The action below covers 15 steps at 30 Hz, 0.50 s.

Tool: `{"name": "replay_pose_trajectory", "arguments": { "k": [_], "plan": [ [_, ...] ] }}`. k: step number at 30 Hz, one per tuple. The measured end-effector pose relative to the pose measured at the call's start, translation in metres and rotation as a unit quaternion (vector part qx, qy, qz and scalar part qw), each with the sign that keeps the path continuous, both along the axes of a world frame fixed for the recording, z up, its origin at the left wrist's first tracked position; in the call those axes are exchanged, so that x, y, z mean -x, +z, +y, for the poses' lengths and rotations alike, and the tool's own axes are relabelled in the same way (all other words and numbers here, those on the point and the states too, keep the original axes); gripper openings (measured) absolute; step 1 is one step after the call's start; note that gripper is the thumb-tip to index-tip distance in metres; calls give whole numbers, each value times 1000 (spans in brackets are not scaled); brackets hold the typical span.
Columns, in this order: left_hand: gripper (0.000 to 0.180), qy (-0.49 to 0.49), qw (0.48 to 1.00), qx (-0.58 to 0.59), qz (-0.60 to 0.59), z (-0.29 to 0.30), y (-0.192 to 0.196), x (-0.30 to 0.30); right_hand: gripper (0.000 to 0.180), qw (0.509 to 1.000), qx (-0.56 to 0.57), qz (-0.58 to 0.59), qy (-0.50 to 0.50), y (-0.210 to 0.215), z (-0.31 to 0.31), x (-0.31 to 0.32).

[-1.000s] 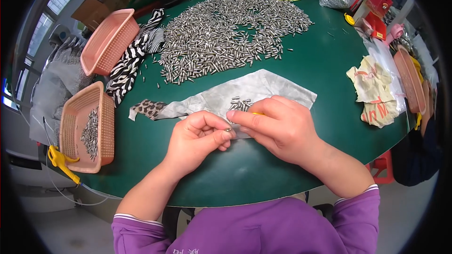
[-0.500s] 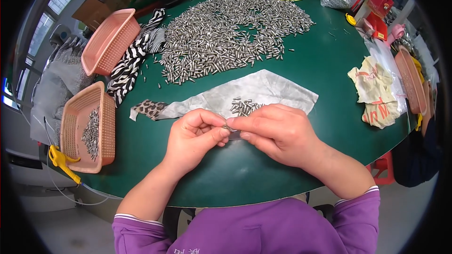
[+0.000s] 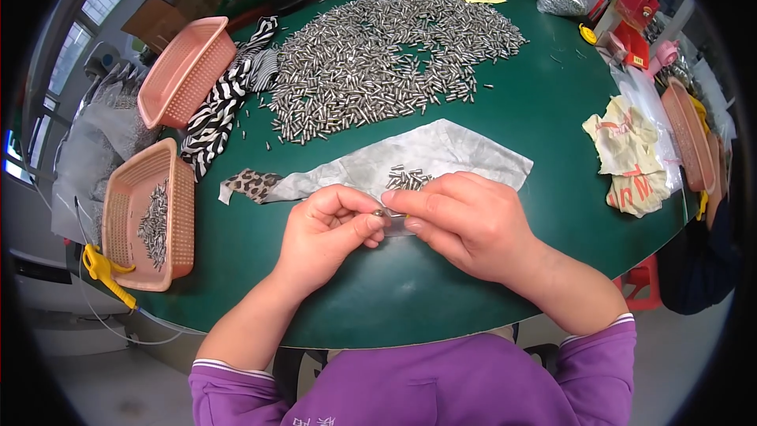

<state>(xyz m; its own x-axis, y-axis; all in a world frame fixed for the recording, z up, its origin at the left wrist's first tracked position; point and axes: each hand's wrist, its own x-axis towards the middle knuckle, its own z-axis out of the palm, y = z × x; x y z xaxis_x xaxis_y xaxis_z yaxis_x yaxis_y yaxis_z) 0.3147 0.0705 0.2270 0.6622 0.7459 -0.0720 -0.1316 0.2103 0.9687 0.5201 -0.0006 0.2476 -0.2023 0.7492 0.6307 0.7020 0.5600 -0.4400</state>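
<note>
The left hand (image 3: 327, 229) and the right hand (image 3: 465, 221) met over the green table (image 3: 552, 110), and their fingertips (image 3: 377, 222) were pinched tight on one small metal pin (image 3: 379, 212). It looked so tiny and smooth that I thought it could slip out, roll away and drop off the near edge. Just past the fingers a few more pins (image 3: 406, 179) lay on a grey cloth (image 3: 449, 154), and a bump could scatter them. Farther out sat a huge pile of pins (image 3: 378, 63). To the left of the fingers were a pink basket (image 3: 150, 217) with some pins inside, another pink basket (image 3: 185, 71), a striped cloth (image 3: 225, 102) and bright windows
</note>
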Motion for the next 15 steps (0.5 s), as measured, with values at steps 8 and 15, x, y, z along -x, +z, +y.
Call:
{"name": "replay_pose_trajectory", "arguments": {
  "k": [8,15],
  "plan": [
    [11,4,1000,11,-9,-1,-1,-2,43,998,41,-34,40,4,-4,-3],
    [7,3,1000,-6,2,-2,2,-2,41,997,70,0,-31,4,-1,-2]
  ]
}}
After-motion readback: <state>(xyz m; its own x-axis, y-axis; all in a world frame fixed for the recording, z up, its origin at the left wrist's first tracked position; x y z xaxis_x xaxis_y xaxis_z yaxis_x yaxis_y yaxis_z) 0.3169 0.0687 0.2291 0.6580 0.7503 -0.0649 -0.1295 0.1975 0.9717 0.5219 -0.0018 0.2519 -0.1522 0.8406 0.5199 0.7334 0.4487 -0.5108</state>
